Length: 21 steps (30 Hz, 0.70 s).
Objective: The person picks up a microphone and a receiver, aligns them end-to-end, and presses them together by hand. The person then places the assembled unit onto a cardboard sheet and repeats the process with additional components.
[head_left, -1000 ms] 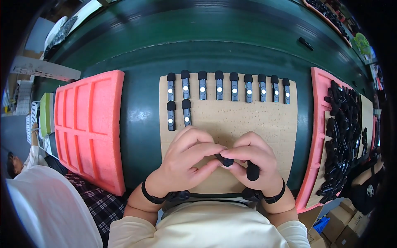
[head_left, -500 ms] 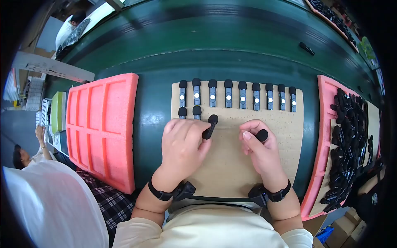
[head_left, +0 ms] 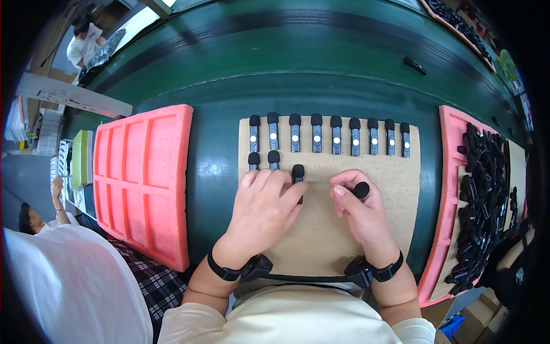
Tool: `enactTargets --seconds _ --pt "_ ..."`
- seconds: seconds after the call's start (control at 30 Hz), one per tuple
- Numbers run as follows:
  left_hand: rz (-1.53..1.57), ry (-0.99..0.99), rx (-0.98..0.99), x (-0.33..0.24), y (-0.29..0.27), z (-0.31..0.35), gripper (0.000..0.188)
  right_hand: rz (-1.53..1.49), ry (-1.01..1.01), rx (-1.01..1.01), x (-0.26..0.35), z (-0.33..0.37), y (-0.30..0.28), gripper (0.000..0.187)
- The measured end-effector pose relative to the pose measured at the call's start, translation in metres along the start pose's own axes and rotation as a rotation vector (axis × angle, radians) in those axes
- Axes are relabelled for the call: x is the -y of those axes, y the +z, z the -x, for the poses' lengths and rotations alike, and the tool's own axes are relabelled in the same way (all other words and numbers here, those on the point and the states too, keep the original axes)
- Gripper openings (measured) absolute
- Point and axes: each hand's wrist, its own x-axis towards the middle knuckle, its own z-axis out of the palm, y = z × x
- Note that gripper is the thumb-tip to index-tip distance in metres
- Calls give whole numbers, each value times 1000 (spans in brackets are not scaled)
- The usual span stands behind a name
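My left hand [head_left: 258, 209] has its fingers closed on a small black wireless microphone [head_left: 298, 172] with a foam cap, down at the cardboard sheet [head_left: 321, 246]. The thumb and fingertips partly cover its body. To the right, my right hand [head_left: 369, 212] is curled around another microphone [head_left: 361, 190]; only its round foam cap shows clearly. Along the sheet's far edge lies a row of several microphones [head_left: 317, 133], caps pointing away and a pale round spot on each. Two more microphones [head_left: 274, 157] start a second row, their lower ends hidden behind my left hand.
A pink foam tray [head_left: 143, 186] with shallow compartments lies at the left. At the right, another pink tray [head_left: 433, 269] bears a heap of black microphones [head_left: 481, 200]. One black piece [head_left: 415, 66] lies on the green surface beyond. Other people are on the left.
The microphone at my left hand has gone from slanted to lying straight, in line with the second row. My left hand has shifted slightly right. My right hand has hardly moved.
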Motion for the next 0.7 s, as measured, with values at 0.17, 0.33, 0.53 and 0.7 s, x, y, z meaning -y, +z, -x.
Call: enactTargets --seconds 0.17,0.33,0.53,0.7 --pt "-1 3 -11 1 6 -2 41 -2 2 -2 0 1 -1 15" --pt "-8 -9 -53 3 9 -3 41 20 17 -7 0 2 0 15" --pt "-1 -12 -64 7 13 -4 42 40 10 3 1 1 -1 17" --pt "176 -10 -113 5 8 1 41 238 -127 73 0 7 3 30"
